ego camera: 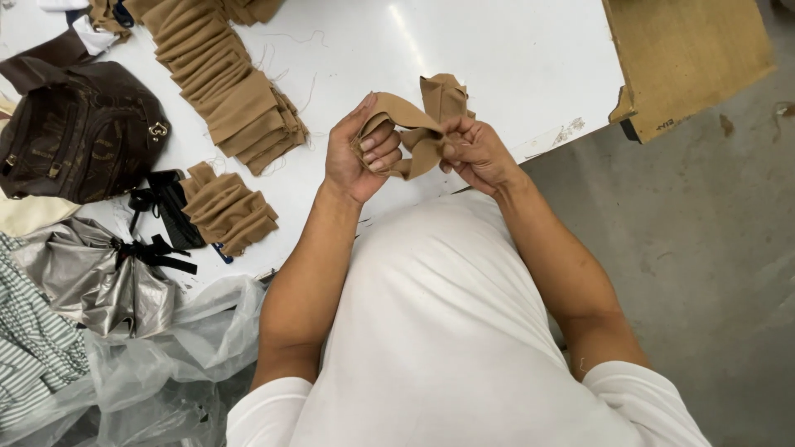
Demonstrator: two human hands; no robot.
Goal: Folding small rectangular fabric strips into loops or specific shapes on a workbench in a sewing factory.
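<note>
A tan fabric strip [414, 124] is held up over the near edge of the white table [497, 58]. My left hand [358, 153] has its fingers curled around one end of the strip. My right hand [480, 153] pinches the strip's middle, and the other end sticks up behind it as a folded flap. Both hands are close together, almost touching.
A long overlapping row of tan fabric pieces [224, 79] runs across the table's left, with a smaller stack [228, 207] nearer. A brown bag [79, 132], black ribbon [161, 223], silvery cloth [83, 277] and clear plastic [174, 356] lie left. A wooden board [687, 58] sits right.
</note>
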